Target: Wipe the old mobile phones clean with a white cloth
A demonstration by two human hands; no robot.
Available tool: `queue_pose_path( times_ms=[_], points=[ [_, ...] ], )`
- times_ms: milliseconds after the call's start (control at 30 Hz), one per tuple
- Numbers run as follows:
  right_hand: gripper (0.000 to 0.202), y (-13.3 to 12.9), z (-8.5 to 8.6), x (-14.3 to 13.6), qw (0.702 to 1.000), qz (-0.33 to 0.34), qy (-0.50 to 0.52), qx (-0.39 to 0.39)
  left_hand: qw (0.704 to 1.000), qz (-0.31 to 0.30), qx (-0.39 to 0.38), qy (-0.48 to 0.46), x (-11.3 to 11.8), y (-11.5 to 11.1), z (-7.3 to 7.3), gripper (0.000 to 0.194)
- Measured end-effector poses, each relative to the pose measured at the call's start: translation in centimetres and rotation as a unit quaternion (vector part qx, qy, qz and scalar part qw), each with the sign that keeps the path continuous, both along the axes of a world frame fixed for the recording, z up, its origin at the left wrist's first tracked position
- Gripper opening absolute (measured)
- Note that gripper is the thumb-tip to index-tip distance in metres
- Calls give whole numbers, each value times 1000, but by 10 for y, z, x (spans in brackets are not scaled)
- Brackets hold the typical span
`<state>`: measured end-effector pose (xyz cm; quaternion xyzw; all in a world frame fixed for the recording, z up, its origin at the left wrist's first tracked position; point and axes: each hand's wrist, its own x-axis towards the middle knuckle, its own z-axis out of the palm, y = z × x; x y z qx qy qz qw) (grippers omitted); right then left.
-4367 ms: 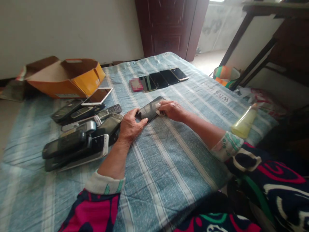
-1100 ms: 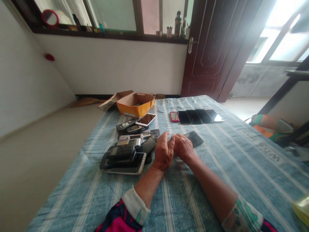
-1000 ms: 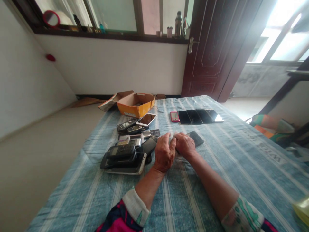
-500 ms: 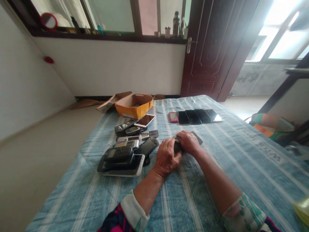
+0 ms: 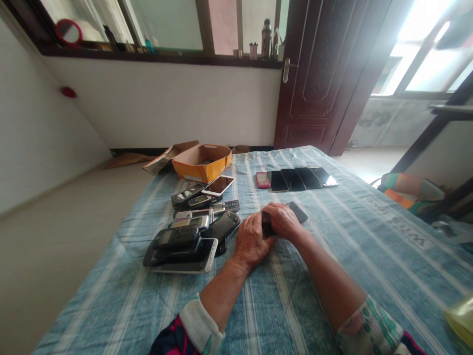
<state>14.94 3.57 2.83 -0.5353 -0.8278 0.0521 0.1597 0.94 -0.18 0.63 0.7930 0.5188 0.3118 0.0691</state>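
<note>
My left hand [image 5: 254, 241] is closed around the near-left end of a dark phone [image 5: 266, 228], held low over the cloth. Bent over the same phone from the right is my right hand [image 5: 283, 220], its fingers curled against the upper edge. A dark flat slab [image 5: 297, 211] shows beyond my right hand; whether it is part of the held phone or a separate one is hidden. Close to my left hand lies a heap of old phones, among them a black slider phone [image 5: 223, 226], a black keypad phone [image 5: 176, 238] and a large white-edged smartphone [image 5: 207, 257].
An orange cardboard box [image 5: 201, 170] stands open at the far left of the striped blue bedcover [image 5: 325, 296]. Farther back, a pink device [image 5: 262, 180] and several dark smartphones [image 5: 295, 179] lie in a row. A yellow item [image 5: 460, 320] sits at the right edge.
The fingers of my right hand have shifted on the held phone, and a pale bit near their tips no longer shows. The view has swung slightly; the heap and row stay put.
</note>
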Motion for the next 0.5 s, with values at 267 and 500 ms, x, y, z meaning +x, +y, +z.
queue_pose_path(
  times_ms=[267,500],
  points=[
    [29,6,0,21,995,-96,-31,-1,1000,22,-6,2,1,2,-1,56],
    [31,6,-2,26,990,-134,-34,5,999,18,-20,22,1,1,4,61]
  ],
)
